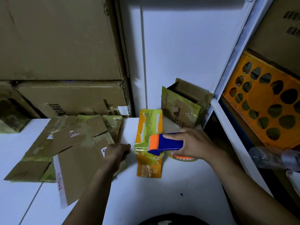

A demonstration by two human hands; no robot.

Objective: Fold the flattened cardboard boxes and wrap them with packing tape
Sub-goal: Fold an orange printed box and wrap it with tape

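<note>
Left of the left hand [116,151] lay a heap of flattened brown cardboard [65,143] on the white table [162,192]. Beyond the right hand [194,143] stood a small open box [183,103]; to its right were an orange crate [263,111] and a blurred plastic bottle [274,158]. The tape roll [183,158] showed only as an edge under the right palm. Between the hands lay the flat orange box [149,127]. The right hand gripped the blue tape dispenser [165,142] above it; the left pinched the end of the clear tape [139,147], stretched taut.
</note>
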